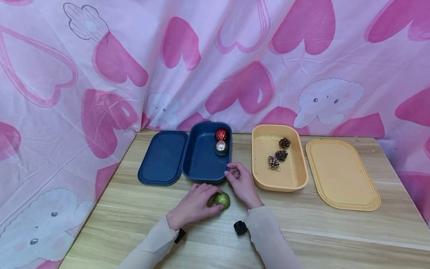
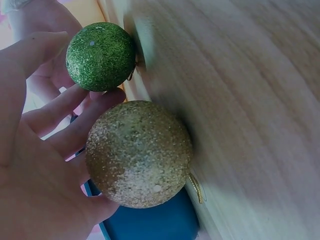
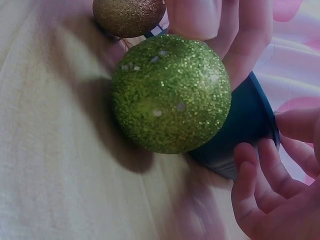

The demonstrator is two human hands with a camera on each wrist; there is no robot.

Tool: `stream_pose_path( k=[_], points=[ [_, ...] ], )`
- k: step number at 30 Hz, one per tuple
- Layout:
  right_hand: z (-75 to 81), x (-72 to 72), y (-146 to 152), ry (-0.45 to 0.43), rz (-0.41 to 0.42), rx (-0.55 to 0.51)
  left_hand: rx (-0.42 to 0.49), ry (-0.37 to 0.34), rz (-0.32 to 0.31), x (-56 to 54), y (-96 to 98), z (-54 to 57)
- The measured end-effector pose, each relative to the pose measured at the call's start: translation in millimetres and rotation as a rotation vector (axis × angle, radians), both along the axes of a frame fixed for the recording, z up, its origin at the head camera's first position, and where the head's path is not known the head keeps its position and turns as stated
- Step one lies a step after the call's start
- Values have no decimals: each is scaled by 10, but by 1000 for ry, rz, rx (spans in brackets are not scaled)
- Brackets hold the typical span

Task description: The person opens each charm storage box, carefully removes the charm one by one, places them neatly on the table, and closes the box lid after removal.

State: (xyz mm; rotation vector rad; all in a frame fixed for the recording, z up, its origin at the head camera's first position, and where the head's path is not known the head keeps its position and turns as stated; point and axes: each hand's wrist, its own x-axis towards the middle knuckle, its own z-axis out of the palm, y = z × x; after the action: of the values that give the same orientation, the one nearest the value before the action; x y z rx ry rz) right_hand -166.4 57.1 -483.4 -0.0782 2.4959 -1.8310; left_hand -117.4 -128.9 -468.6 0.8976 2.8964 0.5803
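Note:
My left hand (image 1: 196,205) reaches over the wood table, its thumb and fingers around a green glitter Christmas ball (image 1: 222,201). Under the palm in the left wrist view is a gold glitter ball (image 2: 139,154) with a gold loop; the hand hides it in the head view. My right hand (image 1: 243,183) pinches the near right corner of the blue box (image 1: 201,164), with fingertips at the rim in the right wrist view. A red ball (image 1: 220,135) and a silver ball (image 1: 221,148) lie inside that box at its right wall.
Left of the blue box lies a dark blue lid (image 1: 163,157). A yellow box (image 1: 262,183) with several pine cones (image 1: 281,155) stands to the right, a yellow lid (image 1: 342,173) beyond it. A pink heart-print curtain (image 1: 235,86) hangs behind the table.

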Motion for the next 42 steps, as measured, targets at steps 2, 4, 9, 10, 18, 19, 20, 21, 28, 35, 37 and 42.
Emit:
stream_pose_path(
  k=[2,4,9,10,18,19,20,21,28,35,37,42],
  points=[
    [-2,1,-2,-2,0,4,-1,1,1,-4,-1,-4],
    [-10,-3,-6,-2,-1,9,-3,1,3,-6,-2,-7],
    [-24,-9,-11,2,-5,16,1,10,4,-9,-3,-6],
    [-21,-6,-10,2,-6,14,3,11,4,-8,-3,-6],
    [-10,2,-11,8,-1,3,8,21,5,-11,-25,-28],
    [-9,2,-11,8,0,4,9,20,7,-12,-27,-27],
    [-12,0,-13,9,1,4,12,20,8,-12,-29,-27],
    [-12,1,-12,10,1,4,15,20,8,-12,-32,-25],
    [-14,1,-8,14,4,-5,25,7,17,-12,-45,-6],
    [-24,-8,-7,25,7,0,54,8,23,-11,-71,33],
    [-19,-6,-7,24,6,0,72,9,28,-12,-86,49],
    [-31,-9,-13,25,3,4,185,-18,47,-35,-140,94]
  ],
)
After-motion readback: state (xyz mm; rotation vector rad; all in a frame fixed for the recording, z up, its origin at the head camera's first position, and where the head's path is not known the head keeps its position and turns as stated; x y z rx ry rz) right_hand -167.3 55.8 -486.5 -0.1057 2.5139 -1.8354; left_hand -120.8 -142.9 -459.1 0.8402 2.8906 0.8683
